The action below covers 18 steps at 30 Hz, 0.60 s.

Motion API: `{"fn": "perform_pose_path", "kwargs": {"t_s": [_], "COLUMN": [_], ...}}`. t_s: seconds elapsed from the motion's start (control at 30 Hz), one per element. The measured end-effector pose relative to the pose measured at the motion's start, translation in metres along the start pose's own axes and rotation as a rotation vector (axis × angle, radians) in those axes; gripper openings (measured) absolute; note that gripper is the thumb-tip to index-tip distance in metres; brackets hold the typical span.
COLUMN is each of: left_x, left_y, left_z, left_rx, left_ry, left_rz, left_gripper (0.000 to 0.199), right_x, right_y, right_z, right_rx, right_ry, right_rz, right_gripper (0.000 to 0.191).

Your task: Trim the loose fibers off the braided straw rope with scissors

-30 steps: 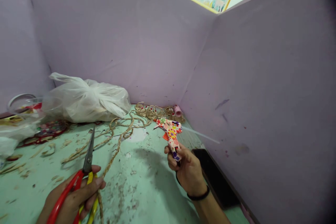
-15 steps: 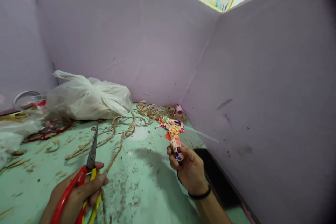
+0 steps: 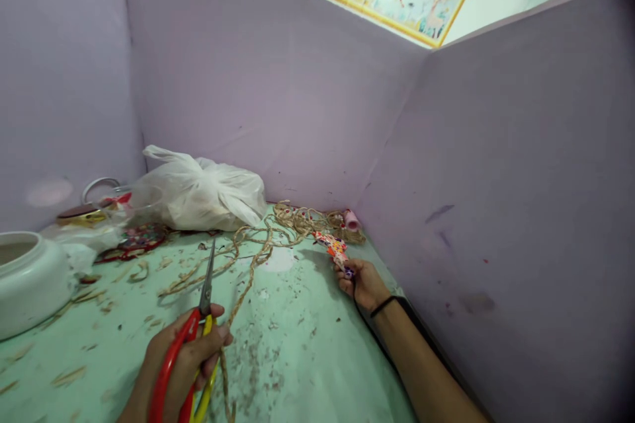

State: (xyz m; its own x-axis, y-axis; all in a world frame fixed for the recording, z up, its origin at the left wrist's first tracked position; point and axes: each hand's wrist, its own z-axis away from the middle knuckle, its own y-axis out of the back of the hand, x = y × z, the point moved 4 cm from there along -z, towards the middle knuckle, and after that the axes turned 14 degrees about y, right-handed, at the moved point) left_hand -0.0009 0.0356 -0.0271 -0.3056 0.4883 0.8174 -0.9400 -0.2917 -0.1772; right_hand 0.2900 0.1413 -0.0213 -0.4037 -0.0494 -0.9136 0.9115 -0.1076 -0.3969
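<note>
My left hand is closed around red-handled scissors, blades pointing up and away. A yellow-handled tool lies in the same grip, its working end hidden. Between the fingertips runs a strand of jute twine, leading back to a tangled heap of twine with small red beads. My right hand grips the handle of a flower-patterned glue gun, low over the table at the back right. Its nozzle points left, close to the twine heap.
A white pot stands at the left edge. Behind it are a knotted plastic bag and a pink spool in the corner. Purple partitions enclose the green table, strewn with fibre scraps. A dark flat object lies partly behind my right arm.
My right hand has moved the glue gun away from me and lowered it toward the table. The view has shifted left, bringing in the white pot. My left hand keeps its hold.
</note>
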Motion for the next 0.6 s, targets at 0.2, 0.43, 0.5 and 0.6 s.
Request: {"fn": "perform_pose_path", "kwargs": {"t_s": [0.2,0.43,0.5,0.6], "left_x": [0.0006,-0.0021,-0.003,-0.0038], "left_y": [-0.0018,0.0004,0.0008,0.0016], "left_z": [0.0015,-0.0027,-0.0035,-0.0042], "left_rx": [-0.012,-0.06,-0.071,-0.067], "left_ry": [-0.018,0.014,0.006,0.004], "left_rz": [0.035,-0.011,-0.01,0.007], "left_gripper": [0.048,0.047,0.047,0.048], "right_x": [0.0051,0.0085,0.0087,0.0091], "right_y": [0.0008,-0.0028,-0.0047,-0.0063], "right_z": [0.0003,0.0033,0.0044,0.0049], "right_rx": [-0.11,-0.196,-0.199,-0.176], "right_ry": [-0.021,0.038,0.053,0.08], "right_rz": [0.003,0.043,0.071,0.122], "right_gripper": [0.009,0.015,0.015,0.014]}}
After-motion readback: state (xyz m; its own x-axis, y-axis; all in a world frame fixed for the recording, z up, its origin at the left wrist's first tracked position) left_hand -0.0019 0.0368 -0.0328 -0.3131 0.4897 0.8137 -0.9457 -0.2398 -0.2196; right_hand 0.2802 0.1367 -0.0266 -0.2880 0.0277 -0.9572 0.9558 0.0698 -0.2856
